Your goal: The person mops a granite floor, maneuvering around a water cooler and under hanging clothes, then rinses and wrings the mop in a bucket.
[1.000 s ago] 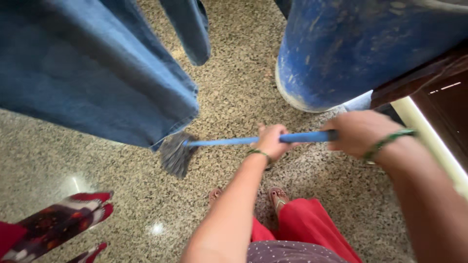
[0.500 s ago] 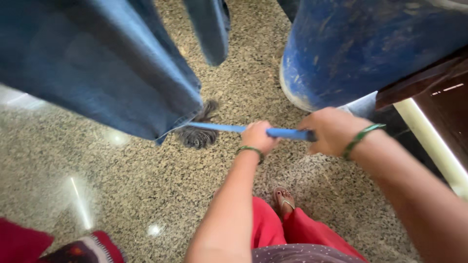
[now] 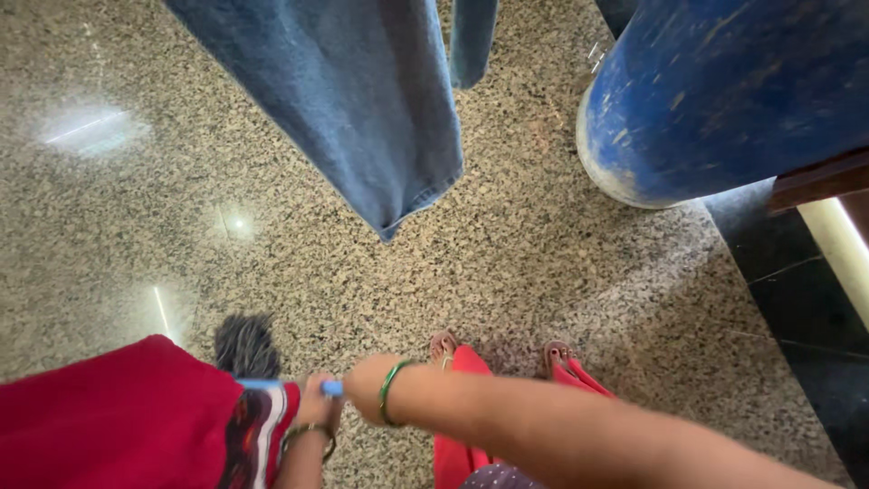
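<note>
A mop with a thin blue handle (image 3: 331, 388) and a dark grey stringy head (image 3: 244, 346) lies low over the speckled stone floor at the lower left. My left hand (image 3: 316, 405), with a bangle on its wrist, grips the handle from below. My right hand (image 3: 362, 388) reaches across from the right, a green bangle (image 3: 389, 393) on its wrist, and holds the handle just beside the left hand. Part of the handle is hidden behind a red cloth (image 3: 118, 421).
Blue jeans (image 3: 362, 100) hang down from above in the middle. A big scuffed blue barrel (image 3: 724, 100) stands at the upper right, next to a dark wooden edge and a black floor strip (image 3: 797, 308). My sandalled feet (image 3: 554, 353) and red trousers show below.
The mop swung from under the jeans down to the lower left, and both hands followed. The view shifted, so the jeans and barrel now sit further right, and the red cloth fills the lower left.
</note>
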